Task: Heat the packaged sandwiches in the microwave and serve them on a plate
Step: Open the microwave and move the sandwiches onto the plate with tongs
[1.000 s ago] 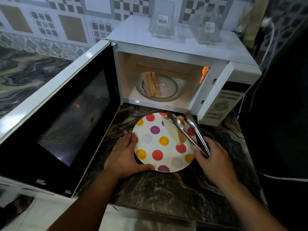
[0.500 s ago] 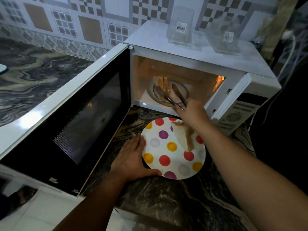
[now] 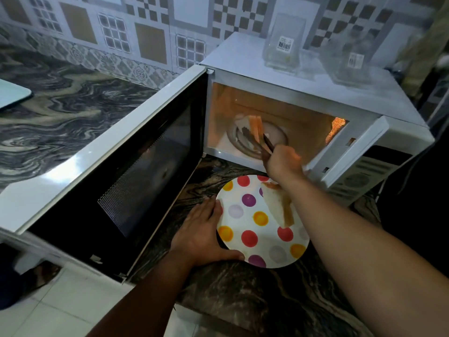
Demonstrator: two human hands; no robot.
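The white microwave [image 3: 303,93] stands open and lit. On its glass turntable [image 3: 277,132] a sandwich half [image 3: 257,126] stands on edge. My right hand [image 3: 283,162] reaches into the opening and grips metal tongs [image 3: 255,139], whose tips sit around that sandwich. In front of the microwave a white plate with coloured dots [image 3: 245,229] lies on the dark marbled counter, with another sandwich half [image 3: 279,205] on it, partly hidden by my right forearm. My left hand [image 3: 201,237] lies flat against the plate's left rim, steadying it.
The microwave door [image 3: 126,176] swings far out to the left over the counter. Two empty clear plastic sandwich packs [image 3: 284,47] stand on top of the microwave. A pale board edge [image 3: 12,96] shows at far left. A cable runs behind the microwave at right.
My right hand set one sandwich half on the plate, then carried the tongs into the microwave and brought them around the second half. My left hand stayed at the plate's rim.
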